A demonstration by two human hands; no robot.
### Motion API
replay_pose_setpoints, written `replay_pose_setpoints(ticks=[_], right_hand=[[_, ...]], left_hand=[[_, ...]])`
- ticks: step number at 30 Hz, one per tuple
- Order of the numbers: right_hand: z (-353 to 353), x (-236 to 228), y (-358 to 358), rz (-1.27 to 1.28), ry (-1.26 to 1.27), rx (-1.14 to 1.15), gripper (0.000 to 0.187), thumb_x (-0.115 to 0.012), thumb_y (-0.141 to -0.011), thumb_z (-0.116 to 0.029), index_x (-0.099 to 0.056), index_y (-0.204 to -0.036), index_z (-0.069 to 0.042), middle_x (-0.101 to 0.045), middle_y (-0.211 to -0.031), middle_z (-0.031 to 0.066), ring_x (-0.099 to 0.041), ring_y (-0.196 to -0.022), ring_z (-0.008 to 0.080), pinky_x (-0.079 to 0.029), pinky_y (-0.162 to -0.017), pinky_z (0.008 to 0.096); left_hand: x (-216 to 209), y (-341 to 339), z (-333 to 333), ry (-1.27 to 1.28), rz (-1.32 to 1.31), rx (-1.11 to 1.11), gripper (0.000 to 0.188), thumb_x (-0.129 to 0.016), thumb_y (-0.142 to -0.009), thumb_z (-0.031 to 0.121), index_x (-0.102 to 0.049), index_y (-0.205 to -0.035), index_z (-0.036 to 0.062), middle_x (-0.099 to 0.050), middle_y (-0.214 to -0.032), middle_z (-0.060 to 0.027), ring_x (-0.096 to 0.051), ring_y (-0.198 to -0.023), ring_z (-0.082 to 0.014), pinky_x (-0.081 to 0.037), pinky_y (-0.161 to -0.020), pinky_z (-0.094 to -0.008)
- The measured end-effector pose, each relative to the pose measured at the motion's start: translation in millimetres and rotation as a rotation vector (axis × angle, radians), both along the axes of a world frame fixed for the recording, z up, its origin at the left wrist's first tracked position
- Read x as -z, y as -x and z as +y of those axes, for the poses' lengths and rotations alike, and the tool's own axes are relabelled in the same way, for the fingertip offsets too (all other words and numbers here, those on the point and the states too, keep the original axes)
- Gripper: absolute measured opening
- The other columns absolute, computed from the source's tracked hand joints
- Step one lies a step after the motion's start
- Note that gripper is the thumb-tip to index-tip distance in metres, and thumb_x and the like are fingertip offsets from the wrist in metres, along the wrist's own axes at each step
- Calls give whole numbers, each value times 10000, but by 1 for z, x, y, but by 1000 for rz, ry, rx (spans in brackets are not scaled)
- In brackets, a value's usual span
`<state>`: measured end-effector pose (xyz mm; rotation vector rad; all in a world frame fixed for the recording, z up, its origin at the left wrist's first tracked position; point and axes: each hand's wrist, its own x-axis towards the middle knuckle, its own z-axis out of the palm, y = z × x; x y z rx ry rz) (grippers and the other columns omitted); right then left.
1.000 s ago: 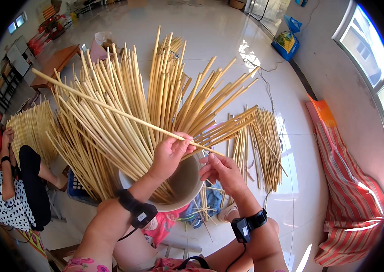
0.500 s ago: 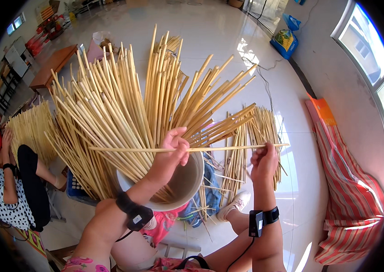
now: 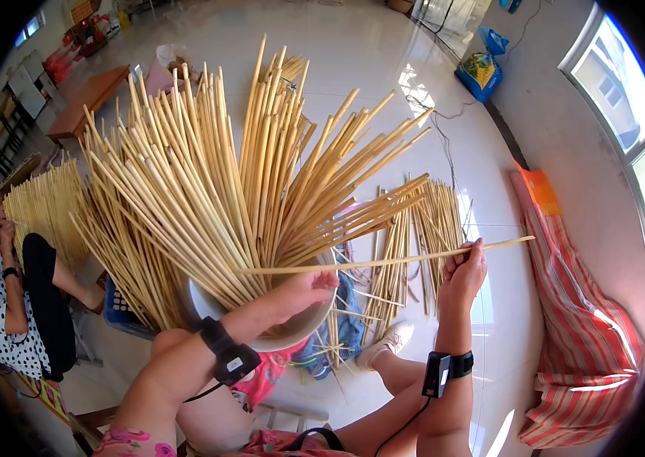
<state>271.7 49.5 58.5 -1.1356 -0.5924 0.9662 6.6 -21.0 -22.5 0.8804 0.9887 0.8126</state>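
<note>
A thin straw-coloured reed stalk (image 3: 391, 261) lies crosswise in front of me, its right end slightly higher. My right hand (image 3: 465, 276) pinches it, with a short length jutting beyond the fingers. My left hand (image 3: 308, 292) has its fingertips closed at the stalk, above the mouth of a whitish bucket (image 3: 315, 321). Out of that bucket fans a thick bunch of similar stalks (image 3: 174, 164), leaning left. More bundles (image 3: 273, 152) stand behind it, and others (image 3: 345, 183) lean right.
Loose stalks (image 3: 391, 266) lie on the tiled floor between bucket and right hand. A blue crate (image 3: 126, 308) stands left of the bucket. Farther left, a seated person (image 3: 10, 297) in a dotted top handles stalks. Striped cloth (image 3: 577, 327) rests along the right wall.
The stalk has shifted right through my left hand, its left end now nearer the bucket's middle. My right hand moved right with it; my left hand moved slightly right and down.
</note>
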Motion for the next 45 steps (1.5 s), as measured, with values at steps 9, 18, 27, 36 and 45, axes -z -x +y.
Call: replay_pose_setpoints(ticks=[9,18,27,36,45], right_hand=[[1,-24,-3,-341,-141,123,355,-385,-1008,-284,-415,-712,-92,-320,-531,-36,-253,-433,39,-218,-398,204],[-22,-3,59,-698,-354,-349,250,-433,-988,-159,-518,-809,-7,-518,-682,32,-461,-529,65,-378,-474,207],[-27,12,88,-867,-168,-617,179,-507,-954,-129,-551,-833,-5,-535,-603,57,-520,-541,120,-420,-514,254],[-25,39,106,-867,87,-863,243,-501,-950,-204,-607,-932,14,-605,-678,101,-592,-617,195,-458,-580,300],[-28,22,100,-708,-192,-655,237,-457,-978,-159,-563,-837,-1,-528,-640,39,-476,-543,104,-393,-505,253]], left_hand=[[115,35,-4,112,783,-186,460,-465,-848,131,-439,-1254,-84,-555,-1139,-292,-584,-1020,-389,-481,-834,-432],[140,18,5,-84,1326,-111,394,-437,-893,155,-516,-1152,-131,-562,-1133,-302,-560,-1034,-421,-472,-847,-420],[162,34,17,482,379,-249,218,-476,-873,151,-617,-895,-14,-645,-793,-144,-610,-658,-296,-482,-563,-398],[43,-12,9,-715,683,-339,139,-447,-924,119,-556,-909,34,-551,-847,-155,-526,-789,-320,-430,-725,-380],[-7,-12,9,-835,559,-98,135,-454,-942,144,-482,-923,13,-497,-847,-182,-487,-831,-365,-392,-735,-396]])
